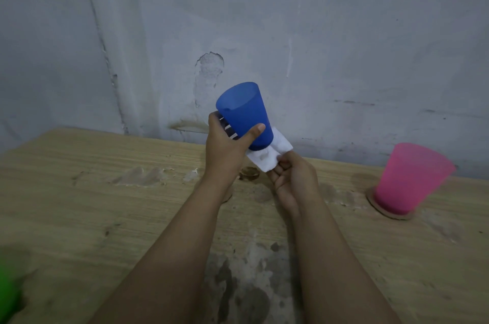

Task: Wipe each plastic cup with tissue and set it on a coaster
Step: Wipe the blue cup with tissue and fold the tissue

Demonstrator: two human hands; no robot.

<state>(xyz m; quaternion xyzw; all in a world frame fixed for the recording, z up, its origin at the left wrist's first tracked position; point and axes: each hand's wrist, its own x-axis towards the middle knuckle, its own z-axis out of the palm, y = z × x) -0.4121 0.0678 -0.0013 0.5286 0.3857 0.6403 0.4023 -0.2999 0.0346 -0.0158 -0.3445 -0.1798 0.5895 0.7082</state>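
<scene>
My left hand [225,146] grips a blue plastic cup [244,112] held above the table, its mouth tilted up and to the left. Under the cup's base, my right hand [291,178] pinches a folded white tissue [267,157] that touches the base. A pink cup [410,178] stands upright on a round cardboard coaster [391,214] at the right. Part of another coaster [250,174] shows on the table between my hands.
The worn wooden table [105,204] runs up to a grey scuffed wall [317,32]. A blurred green object [8,294] sits at the lower left edge. Dark stains mark the tabletop near me.
</scene>
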